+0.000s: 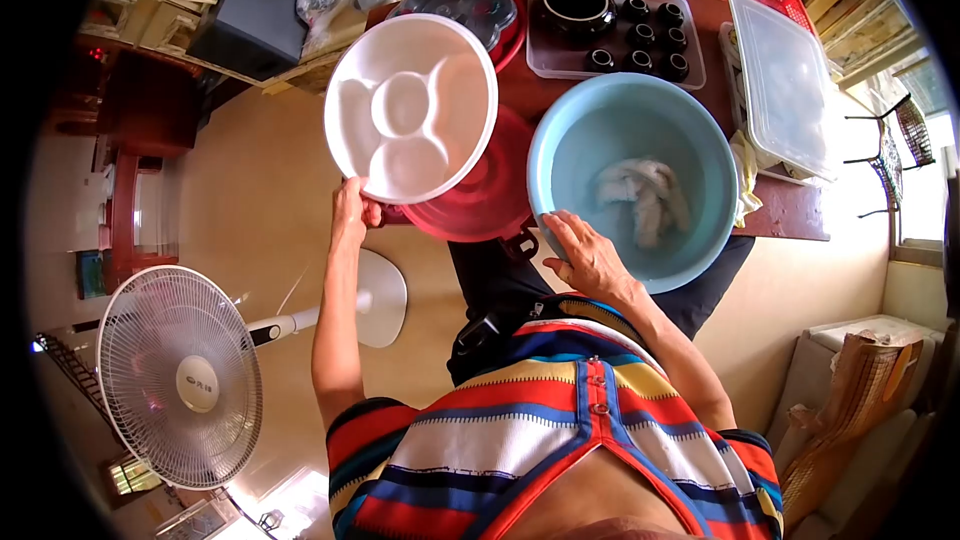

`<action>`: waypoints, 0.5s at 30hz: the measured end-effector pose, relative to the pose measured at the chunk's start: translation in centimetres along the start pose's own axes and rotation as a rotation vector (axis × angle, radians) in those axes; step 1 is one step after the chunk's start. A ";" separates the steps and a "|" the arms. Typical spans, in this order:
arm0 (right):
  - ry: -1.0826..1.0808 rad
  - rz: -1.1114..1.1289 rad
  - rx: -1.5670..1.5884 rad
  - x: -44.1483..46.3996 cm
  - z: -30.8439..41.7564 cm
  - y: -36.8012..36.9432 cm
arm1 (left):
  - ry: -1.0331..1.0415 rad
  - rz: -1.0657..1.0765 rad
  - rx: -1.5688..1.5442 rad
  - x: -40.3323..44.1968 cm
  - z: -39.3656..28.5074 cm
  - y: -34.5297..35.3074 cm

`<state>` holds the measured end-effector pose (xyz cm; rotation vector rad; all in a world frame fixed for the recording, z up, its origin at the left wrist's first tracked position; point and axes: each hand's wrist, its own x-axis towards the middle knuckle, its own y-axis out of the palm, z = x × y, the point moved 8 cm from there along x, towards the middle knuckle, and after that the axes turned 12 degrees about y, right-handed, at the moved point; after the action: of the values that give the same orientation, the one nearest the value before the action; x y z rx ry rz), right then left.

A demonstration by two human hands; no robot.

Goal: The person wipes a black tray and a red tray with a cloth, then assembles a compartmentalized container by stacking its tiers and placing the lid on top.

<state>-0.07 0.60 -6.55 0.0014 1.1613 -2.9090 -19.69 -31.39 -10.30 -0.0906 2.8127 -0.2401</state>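
Observation:
My left hand is closed on the near left edge of a white round divided tray, with a small round well in its middle and curved compartments around it. The tray is tilted above a red round plastic lid or tray, which it partly hides. My right hand rests at the near left rim of a light blue basin, fingers stretched out and thumb apart. Inside the basin, a crumpled white cloth lies in what looks like water.
Behind the basin, a clear tray holds a dark pot and several small dark cups. A dark divided tray sits at the back left. A lidded plastic box stands right, a white fan on the left.

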 end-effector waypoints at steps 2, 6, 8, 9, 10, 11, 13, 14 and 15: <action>0.011 0.038 0.012 0.1 0.0 0.1 | 0.028 0.109 0.006 1.9 -1.2 1.4; 0.020 0.012 0.003 0.0 0.2 -0.1 | -0.026 0.176 0.112 4.0 -3.3 2.1; 0.019 0.003 0.005 0.1 0.3 -0.3 | -0.075 0.252 0.102 4.9 -3.7 2.6; 0.033 0.017 0.003 0.1 0.2 -0.2 | -0.078 0.267 0.133 5.0 -3.8 2.5; 0.034 0.017 0.003 0.1 0.2 -0.2 | -0.079 0.268 0.133 5.0 -3.6 2.4; 0.035 0.024 0.010 0.2 0.3 -0.3 | -0.046 0.273 0.138 5.0 -3.5 2.3; 0.036 0.032 0.018 0.2 0.4 -0.4 | -0.007 0.245 0.141 5.2 -2.5 1.8; 0.042 0.038 0.016 0.3 0.4 -0.3 | -0.009 0.246 0.140 5.2 -1.7 1.6; 0.050 0.044 0.013 0.3 0.3 -0.2 | 0.008 0.222 0.152 5.3 -1.1 1.2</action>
<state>-0.34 0.54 -6.15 0.0988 1.1342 -2.8941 -25.15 -30.53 -11.09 0.2554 2.7714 -0.4001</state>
